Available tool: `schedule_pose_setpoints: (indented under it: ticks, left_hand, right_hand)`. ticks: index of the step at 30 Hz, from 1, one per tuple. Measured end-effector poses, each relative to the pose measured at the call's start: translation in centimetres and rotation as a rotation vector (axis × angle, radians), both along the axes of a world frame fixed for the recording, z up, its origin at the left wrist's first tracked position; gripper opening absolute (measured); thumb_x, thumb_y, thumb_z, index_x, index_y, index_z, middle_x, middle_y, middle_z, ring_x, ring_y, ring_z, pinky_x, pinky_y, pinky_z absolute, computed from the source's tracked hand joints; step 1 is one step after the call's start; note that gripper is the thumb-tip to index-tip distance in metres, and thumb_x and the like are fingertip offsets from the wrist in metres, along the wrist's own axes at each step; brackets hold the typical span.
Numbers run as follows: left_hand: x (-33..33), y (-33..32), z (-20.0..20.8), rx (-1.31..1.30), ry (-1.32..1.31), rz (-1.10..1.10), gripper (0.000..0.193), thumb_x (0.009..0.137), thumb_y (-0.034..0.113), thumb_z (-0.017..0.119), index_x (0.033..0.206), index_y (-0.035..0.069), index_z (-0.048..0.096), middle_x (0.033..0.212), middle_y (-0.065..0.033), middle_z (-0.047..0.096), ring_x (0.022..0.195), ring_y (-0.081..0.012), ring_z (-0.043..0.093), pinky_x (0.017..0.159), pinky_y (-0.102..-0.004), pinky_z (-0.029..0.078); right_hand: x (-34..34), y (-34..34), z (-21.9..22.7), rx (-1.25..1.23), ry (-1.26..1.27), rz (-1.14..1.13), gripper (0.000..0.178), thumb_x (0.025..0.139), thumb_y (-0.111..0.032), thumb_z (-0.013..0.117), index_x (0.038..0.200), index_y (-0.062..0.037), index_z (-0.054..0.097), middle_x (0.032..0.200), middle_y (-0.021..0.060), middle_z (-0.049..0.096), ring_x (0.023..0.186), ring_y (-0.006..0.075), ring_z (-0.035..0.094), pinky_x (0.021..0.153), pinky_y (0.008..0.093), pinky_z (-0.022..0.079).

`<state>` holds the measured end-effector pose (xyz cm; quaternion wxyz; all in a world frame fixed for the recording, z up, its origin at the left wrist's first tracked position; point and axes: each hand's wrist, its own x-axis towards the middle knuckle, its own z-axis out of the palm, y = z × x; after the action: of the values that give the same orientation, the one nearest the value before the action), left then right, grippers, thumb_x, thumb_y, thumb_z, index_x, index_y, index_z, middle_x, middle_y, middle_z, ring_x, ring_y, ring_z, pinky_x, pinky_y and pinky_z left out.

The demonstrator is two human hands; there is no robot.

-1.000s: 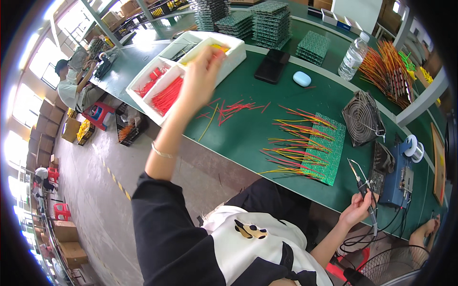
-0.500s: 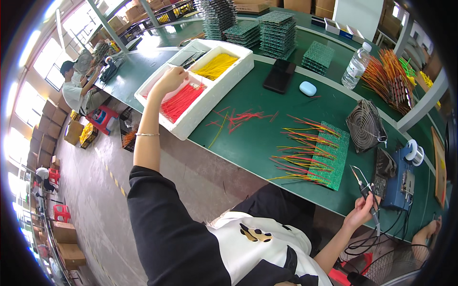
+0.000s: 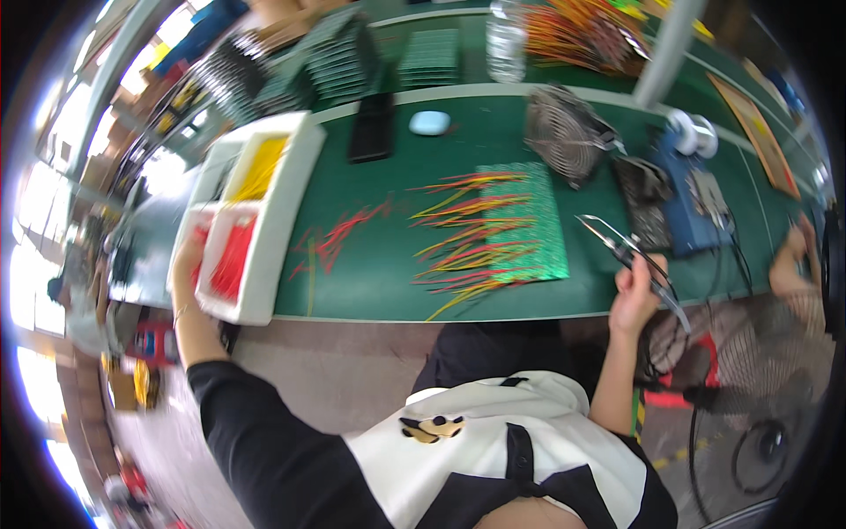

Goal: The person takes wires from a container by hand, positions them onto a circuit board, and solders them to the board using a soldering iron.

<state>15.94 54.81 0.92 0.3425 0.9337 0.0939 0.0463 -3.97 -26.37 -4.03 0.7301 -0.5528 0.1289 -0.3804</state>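
Note:
My left hand (image 3: 188,253) reaches into the near part of a white foam box (image 3: 306,167), beside the red wires (image 3: 233,257). Blur and the hand's angle hide its fingers. Yellow wires (image 3: 262,167) fill the compartment behind. My right hand (image 3: 636,291) is wrapped round a soldering iron (image 3: 627,256) with a thin bent feed tube, its tip pointing up and left over the table. Left of that tip lies a green circuit board (image 3: 529,238); rows of red and yellow wires (image 3: 458,227) stick out over its left side. Loose red wires (image 3: 339,236) are scattered between box and board.
A black phone (image 3: 371,128), a pale blue case (image 3: 429,122) and a water bottle (image 3: 506,44) stand behind. Stacked boards (image 3: 339,57) rise at the back left. A small fan (image 3: 568,132) and a blue soldering station (image 3: 692,194) are at right. Another person's hand (image 3: 796,251) shows far right.
The view has turned toward the right and down, so the table now lies straighter across it. My left hand has gone lower into the foam box. My right hand still grips the soldering iron.

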Motion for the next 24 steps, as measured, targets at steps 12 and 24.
schedule_pose_setpoints:
  ticks: [12,24]
  left_hand:
    - [0.5,-13.9,3.0,0.711,-0.221,0.207,0.031,0.074,0.024,0.061,0.099,0.006,0.062,0.093,-0.0169,0.062,0.089,-0.0315,0.059,0.078,-0.0381,0.045]
    - [-6.0,-41.8,3.2,0.500,-0.242,-0.592,0.017,0.078,0.011,0.057,0.093,0.004,0.058,0.091,-0.0128,0.059,0.089,-0.0288,0.055,0.077,-0.0371,0.044]
  right_hand:
    - [-1.2,-0.6,0.2,-0.065,0.024,-0.071,0.014,0.085,-0.012,0.053,0.075,-0.0059,0.045,0.056,-0.0008,0.041,0.045,0.0040,0.036,0.042,0.0179,0.025]
    - [-1.4,-1.0,0.1,-0.075,0.022,-0.088,0.014,0.085,-0.012,0.053,0.075,-0.0053,0.045,0.056,-0.0009,0.041,0.045,0.0038,0.035,0.041,0.0179,0.024]
